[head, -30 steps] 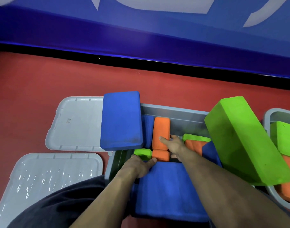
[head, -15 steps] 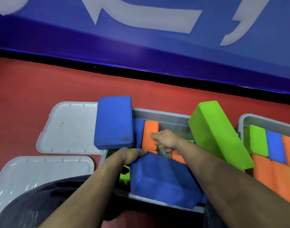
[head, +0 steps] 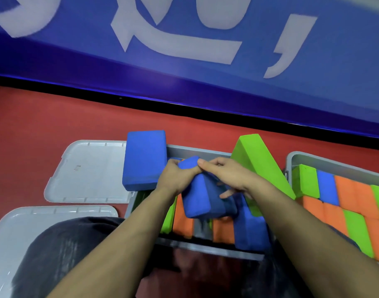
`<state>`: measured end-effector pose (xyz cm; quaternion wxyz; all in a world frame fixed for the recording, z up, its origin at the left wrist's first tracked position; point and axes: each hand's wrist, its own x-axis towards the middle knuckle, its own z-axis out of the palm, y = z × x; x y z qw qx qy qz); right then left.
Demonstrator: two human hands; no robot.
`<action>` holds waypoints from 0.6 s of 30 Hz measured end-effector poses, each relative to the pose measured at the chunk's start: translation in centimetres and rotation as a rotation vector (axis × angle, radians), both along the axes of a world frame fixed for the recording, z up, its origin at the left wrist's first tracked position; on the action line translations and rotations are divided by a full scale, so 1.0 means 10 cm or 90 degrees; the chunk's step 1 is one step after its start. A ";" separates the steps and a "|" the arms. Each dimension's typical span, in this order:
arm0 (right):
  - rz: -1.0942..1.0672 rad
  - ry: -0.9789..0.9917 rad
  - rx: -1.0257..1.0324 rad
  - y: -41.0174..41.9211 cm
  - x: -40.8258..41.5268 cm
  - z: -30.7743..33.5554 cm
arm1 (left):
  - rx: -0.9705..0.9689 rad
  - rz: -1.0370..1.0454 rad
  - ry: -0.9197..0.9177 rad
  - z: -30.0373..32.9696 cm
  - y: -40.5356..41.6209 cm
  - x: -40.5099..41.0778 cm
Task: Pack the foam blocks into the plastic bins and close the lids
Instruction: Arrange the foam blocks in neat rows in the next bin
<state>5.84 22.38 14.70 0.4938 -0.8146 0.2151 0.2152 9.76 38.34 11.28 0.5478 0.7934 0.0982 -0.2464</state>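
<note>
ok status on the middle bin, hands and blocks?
Left hand and right hand both grip blue block above middle bin. Big blue block and green block propped on rim. Lids off.

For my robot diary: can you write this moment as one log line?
left hand: grips blue block | right hand: grips it too | over middle bin | lids: off

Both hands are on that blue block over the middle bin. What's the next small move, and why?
Probably stand the blue block on end and push it down into the gap between the orange blocks. The left hand and right hand grip it tilted above the bin, where grey floor shows and the neighbours stand upright.
</note>
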 end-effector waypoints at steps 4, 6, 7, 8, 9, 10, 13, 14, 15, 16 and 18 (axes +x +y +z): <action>-0.093 -0.065 0.050 -0.11 -0.22 -0.13 | -0.148 0.003 0.008 0.00 -0.08 -0.07; -0.150 -0.077 0.074 -0.15 -0.26 -0.20 | -0.179 -0.004 -0.001 -0.01 -0.09 -0.07; -0.167 -0.083 0.069 -0.16 -0.27 -0.24 | -0.183 -0.010 -0.002 -0.02 -0.09 -0.07; -0.176 -0.089 0.060 -0.17 -0.28 -0.27 | -0.186 -0.018 -0.001 -0.04 -0.10 -0.07; -0.177 -0.094 0.048 -0.18 -0.29 -0.29 | -0.187 -0.025 0.001 -0.05 -0.10 -0.07; -0.175 -0.101 0.035 -0.18 -0.30 -0.32 | -0.187 -0.032 0.004 -0.07 -0.11 -0.07; -0.183 -0.128 0.004 -0.20 -0.28 -0.38 | -0.199 -0.039 0.015 -0.11 -0.15 -0.09; -0.194 -0.130 0.002 -0.20 -0.27 -0.39 | -0.207 -0.043 0.016 -0.13 -0.16 -0.09; -0.201 -0.132 -0.005 -0.21 -0.25 -0.40 | -0.215 -0.047 0.017 -0.14 -0.17 -0.09; -0.202 -0.137 -0.021 -0.22 -0.24 -0.42 | -0.222 -0.050 0.017 -0.14 -0.17 -0.09; -0.190 -0.151 -0.062 -0.25 -0.23 -0.41 | -0.228 -0.052 0.011 -0.16 -0.20 -0.09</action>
